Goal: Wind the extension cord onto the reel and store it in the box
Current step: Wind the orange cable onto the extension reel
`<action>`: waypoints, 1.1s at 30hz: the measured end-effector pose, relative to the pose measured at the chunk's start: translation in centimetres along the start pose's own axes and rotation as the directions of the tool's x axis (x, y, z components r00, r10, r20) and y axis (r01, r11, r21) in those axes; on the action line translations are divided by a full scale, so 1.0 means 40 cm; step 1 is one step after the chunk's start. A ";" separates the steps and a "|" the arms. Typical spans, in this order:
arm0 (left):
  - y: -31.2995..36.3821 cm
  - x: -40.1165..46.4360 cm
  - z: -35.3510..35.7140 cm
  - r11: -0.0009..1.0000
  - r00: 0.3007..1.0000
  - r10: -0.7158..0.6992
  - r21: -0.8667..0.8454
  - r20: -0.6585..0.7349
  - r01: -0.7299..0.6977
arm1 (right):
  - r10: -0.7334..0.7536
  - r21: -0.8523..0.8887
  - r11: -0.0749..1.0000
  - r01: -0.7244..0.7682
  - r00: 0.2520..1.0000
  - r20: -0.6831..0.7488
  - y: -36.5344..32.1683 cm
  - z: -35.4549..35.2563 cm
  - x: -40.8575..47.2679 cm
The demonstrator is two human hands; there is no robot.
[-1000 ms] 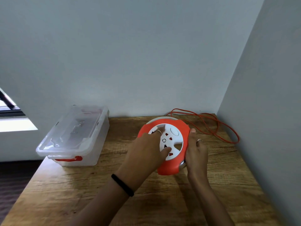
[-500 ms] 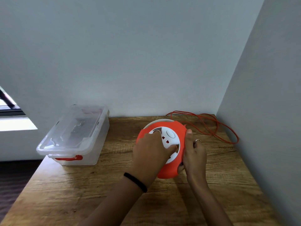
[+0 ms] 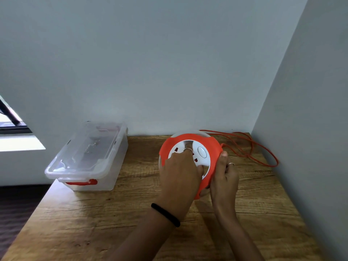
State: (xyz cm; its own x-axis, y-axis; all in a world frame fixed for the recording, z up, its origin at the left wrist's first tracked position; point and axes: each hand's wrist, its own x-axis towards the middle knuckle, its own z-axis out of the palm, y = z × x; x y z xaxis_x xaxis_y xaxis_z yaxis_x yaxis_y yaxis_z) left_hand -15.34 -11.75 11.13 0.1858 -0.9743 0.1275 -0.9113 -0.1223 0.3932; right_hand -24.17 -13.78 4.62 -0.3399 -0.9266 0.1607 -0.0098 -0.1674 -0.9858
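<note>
Mid-winding I'd say: left hand [image 3: 180, 174] fingers hooked into the reel [image 3: 190, 159] face on the table [image 3: 131, 213], right hand [image 3: 224, 178] clasping its rim, loose cord [image 3: 263, 153] behind, so next crank steadily, then box [image 3: 88, 157].

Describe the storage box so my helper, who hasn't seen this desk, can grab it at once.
Start at the wooden table set in a corner of grey walls. The box sits at its far left edge, well apart from the orange reel that both hands are on. It is the only clear plastic thing there, with its lid on and a red latch on the near end.
</note>
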 end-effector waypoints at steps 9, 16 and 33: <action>-0.011 0.008 -0.011 0.966 0.977 0.156 0.185 0.148 -0.182 | 0.106 -0.021 0.994 -0.106 0.994 -0.010 0.001 -0.008 0.008; -0.051 0.053 -0.064 0.823 0.868 0.385 0.310 0.313 -0.476 | 0.165 -0.053 0.985 -0.164 0.986 0.005 -0.022 -0.005 0.009; -0.065 -0.028 -0.026 0.983 0.990 0.135 0.132 -0.032 -0.130 | 0.252 0.110 0.962 -0.249 0.968 -0.013 -0.016 0.004 -0.002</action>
State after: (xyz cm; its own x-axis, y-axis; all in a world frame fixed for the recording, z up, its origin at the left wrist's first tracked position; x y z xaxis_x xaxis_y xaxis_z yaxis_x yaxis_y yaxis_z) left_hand -12.80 -10.16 10.91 0.0725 -0.9752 0.2089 -0.9683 -0.0186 0.2493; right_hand -23.99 -13.66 5.25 -0.3435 -0.9345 -0.0931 0.1784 0.0324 -0.9834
